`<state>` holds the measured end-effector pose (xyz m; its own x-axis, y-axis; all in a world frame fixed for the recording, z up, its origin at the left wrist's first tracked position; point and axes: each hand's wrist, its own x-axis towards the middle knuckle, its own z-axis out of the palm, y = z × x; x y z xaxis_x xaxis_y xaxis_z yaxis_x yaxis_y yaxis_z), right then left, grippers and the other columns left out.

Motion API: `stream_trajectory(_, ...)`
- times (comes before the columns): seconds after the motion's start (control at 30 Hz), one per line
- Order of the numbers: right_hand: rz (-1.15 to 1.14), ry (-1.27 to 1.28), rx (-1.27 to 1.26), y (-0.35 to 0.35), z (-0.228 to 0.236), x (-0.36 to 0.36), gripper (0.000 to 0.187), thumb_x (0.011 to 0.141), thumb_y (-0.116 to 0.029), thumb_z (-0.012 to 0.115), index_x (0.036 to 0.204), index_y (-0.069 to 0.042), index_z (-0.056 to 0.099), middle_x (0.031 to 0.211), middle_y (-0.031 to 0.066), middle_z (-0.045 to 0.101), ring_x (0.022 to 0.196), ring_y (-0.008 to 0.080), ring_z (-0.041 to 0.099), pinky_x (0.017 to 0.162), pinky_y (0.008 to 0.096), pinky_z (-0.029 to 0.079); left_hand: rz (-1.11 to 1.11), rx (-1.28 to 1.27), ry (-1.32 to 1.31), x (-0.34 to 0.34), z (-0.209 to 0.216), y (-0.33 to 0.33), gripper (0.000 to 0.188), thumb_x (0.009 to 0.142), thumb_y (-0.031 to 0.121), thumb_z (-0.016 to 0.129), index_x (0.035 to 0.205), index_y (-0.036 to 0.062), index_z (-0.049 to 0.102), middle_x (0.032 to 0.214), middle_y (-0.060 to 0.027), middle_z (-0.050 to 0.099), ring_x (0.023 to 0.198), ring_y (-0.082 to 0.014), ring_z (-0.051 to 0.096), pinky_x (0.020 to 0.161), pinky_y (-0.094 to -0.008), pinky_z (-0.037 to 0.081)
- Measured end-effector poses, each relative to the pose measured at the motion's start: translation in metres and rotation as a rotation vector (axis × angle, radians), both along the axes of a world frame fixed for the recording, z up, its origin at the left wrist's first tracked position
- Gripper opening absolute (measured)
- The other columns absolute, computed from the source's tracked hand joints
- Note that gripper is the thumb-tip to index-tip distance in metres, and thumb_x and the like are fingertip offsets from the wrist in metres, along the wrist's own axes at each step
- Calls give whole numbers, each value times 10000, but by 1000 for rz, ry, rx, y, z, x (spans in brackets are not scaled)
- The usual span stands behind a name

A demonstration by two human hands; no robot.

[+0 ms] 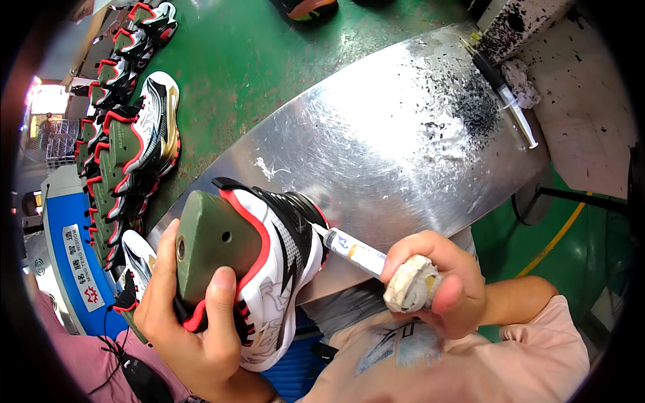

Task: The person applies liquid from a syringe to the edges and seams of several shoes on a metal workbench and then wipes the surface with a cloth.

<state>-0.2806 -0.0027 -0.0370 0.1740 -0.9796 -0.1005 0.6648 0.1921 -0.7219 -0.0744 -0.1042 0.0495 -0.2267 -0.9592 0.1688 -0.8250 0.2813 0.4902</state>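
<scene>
My left hand [195, 329] is closed around a white, black and red sneaker [285, 269], tilted over the metal table's near edge. A dark green shoe last [215, 235] fills the sneaker's opening, with my fingers and thumb gripping around it. In my right hand [460, 279] is a syringe [356, 252] with a clear barrel holding some yellowish material. A lumpy, off-white wrapping [410, 285] covers its plunger end, next to my thumb. The syringe's tip meets the side of the sneaker near the sole line; whether it touches is too small to tell.
The scratched metal table [322, 141] carries dark smears, a second syringe [514, 111] with a black section, and crumpled white tissue [521, 80]. Several similar sneakers on lasts [127, 141] line the left. A blue-and-white machine panel [84, 258] stands beyond them. Another shoe [306, 8] sits at the top.
</scene>
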Motion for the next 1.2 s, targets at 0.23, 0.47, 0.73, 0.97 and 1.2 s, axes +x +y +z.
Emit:
stream_trajectory(0.23, -88, 37, 50, 7, 12, 19, 647, 936, -544, 490, 1248, 22, 453, 1039, 59, 557, 897, 81, 509, 787, 238, 424, 93, 73, 45, -10, 5, 8, 416, 845, 73, 614, 1216, -110, 562, 1033, -183, 674, 922, -191, 640, 856, -287, 471)
stream_trajectory(0.47, -204, -232, 371, -27, 3, 8, 525, 1007, -556, 274, 1133, -106, 512, 552, -73, 260, 445, 64, 203, 393, 227, 192, -2, -92, -38, 18, 10, 36, 483, 774, 215, 702, 1200, 5, 619, 1245, -230, 545, 1127, -310, 531, 934, -387, 435)
stream_trajectory(0.73, 530, -149, 370, -148, 22, 101, 476, 1001, -525, 370, 1136, -110, 560, 593, -87, 252, 494, 42, 177, 421, 206, 158, -670, -464, -134, 139, -17, -5, 198, 703, 88, 660, 890, 43, 612, 1175, -205, 627, 1062, -450, 596, 908, -545, 472)
stream_trajectory(0.97, 734, 519, 237, -125, 94, 141, 698, 937, -642, 379, 1097, 24, 513, 689, 16, 488, 477, 50, 364, 445, 196, 292, -377, -720, -108, 181, -79, 91, 118, 967, 139, 347, 858, 97, 336, 944, -109, 689, 797, -304, 675, 644, -368, 480)
stream_trajectory(1.2, 715, 764, 209, -90, 129, 108, 738, 866, -640, 510, 1085, 65, 527, 957, 116, 622, 810, 138, 611, 748, 252, 486, -196, -870, -96, 166, -100, 113, 91, 982, 139, 437, 914, 80, 426, 863, -105, 705, 794, -272, 687, 720, -350, 495)
